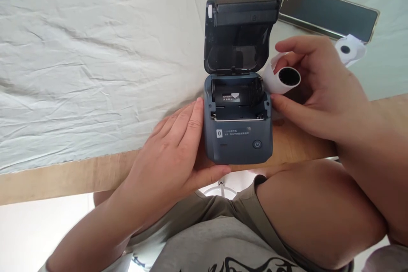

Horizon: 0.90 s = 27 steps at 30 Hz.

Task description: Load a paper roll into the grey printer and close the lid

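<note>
A dark blue portable label printer stands at the table's front edge with its black lid swung up. Its paper bay is exposed, and no roll sits in it. My left hand lies flat along the printer's left side, thumb by the front lower edge. Beside the printer's right side, my right hand grips a white paper roll with a dark hollow core between thumb and fingers. Some of the paper's loose end curls up near the index finger.
Behind my right hand a second white roll lies partly hidden. A smartphone with a dark screen rests at the back right. Pale wrinkled cloth covers the table, whose wooden front edge shows. My legs are below the edge.
</note>
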Each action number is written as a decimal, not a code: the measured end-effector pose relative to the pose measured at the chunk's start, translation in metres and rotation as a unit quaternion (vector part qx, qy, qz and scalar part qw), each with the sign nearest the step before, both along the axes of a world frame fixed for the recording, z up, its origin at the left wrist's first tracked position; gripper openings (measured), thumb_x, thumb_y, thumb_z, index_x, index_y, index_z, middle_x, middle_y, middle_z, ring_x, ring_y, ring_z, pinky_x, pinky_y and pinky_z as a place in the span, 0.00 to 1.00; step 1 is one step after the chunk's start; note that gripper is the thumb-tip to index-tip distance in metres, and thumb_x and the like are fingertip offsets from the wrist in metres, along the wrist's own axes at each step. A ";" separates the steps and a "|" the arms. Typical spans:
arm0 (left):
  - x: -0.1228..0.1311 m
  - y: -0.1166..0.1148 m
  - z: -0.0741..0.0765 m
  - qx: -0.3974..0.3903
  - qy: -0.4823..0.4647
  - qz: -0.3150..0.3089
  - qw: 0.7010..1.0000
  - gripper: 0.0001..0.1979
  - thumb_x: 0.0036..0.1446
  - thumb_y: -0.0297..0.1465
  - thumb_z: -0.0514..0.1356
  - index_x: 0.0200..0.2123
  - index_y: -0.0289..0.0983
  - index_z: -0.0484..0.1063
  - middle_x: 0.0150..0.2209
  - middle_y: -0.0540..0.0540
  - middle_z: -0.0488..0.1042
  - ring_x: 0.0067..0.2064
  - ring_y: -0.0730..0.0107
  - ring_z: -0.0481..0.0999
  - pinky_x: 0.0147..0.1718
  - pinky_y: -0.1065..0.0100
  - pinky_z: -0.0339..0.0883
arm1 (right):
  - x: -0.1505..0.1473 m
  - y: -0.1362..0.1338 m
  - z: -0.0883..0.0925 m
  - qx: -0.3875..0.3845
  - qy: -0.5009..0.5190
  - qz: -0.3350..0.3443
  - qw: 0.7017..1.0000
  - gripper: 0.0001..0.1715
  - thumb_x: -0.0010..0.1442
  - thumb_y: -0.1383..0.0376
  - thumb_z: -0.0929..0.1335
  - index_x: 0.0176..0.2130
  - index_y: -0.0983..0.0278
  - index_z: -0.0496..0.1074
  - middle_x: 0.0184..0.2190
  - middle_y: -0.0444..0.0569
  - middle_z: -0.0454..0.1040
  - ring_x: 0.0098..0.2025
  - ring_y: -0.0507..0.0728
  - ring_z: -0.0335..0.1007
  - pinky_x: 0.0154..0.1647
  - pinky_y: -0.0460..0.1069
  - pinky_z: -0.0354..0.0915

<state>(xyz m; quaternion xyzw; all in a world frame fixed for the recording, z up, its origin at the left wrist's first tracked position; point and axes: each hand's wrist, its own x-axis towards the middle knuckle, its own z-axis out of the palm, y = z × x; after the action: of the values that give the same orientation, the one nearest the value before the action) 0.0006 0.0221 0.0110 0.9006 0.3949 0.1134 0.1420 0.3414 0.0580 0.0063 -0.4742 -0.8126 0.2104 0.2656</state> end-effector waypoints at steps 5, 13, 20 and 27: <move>0.002 -0.002 -0.001 -0.002 0.004 0.002 1.000 0.53 0.82 0.64 0.53 0.89 0.33 0.42 0.83 0.25 0.68 0.82 0.33 0.73 0.77 0.40 0.73 | 0.001 0.001 0.000 -0.025 0.011 0.023 0.999 0.44 0.70 0.64 0.68 0.78 0.45 0.54 0.59 0.50 0.75 0.53 0.57 0.81 0.48 0.56 0.81; 0.005 -0.004 -0.006 0.013 -0.022 0.021 0.999 0.53 0.81 0.67 0.48 0.89 0.35 0.46 0.81 0.26 0.70 0.80 0.34 0.75 0.75 0.40 0.75 | -0.001 -0.005 -0.002 -0.006 -0.010 -0.030 0.999 0.39 0.73 0.56 0.69 0.77 0.44 0.57 0.55 0.51 0.73 0.52 0.59 0.79 0.47 0.58 0.79; 0.004 -0.003 -0.005 0.007 -0.016 0.018 1.000 0.53 0.81 0.66 0.48 0.89 0.34 0.44 0.82 0.25 0.68 0.81 0.33 0.74 0.77 0.39 0.73 | 0.000 -0.001 0.000 0.026 -0.052 -0.013 0.998 0.41 0.72 0.58 0.69 0.78 0.48 0.56 0.57 0.52 0.72 0.54 0.59 0.78 0.52 0.59 0.82; 0.004 -0.004 -0.001 0.010 0.000 0.015 1.000 0.52 0.83 0.64 0.47 0.88 0.30 0.46 0.82 0.23 0.69 0.81 0.35 0.73 0.77 0.41 0.73 | -0.003 -0.005 -0.003 -0.040 0.033 -0.024 0.998 0.43 0.71 0.57 0.72 0.77 0.43 0.54 0.55 0.51 0.72 0.48 0.55 0.77 0.40 0.52 0.78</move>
<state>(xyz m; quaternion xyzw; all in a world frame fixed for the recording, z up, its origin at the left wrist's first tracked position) 0.0047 0.0178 0.0097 0.8959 0.4075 0.1191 0.1308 0.3380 0.0535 0.0036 -0.4965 -0.7826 0.2518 0.2785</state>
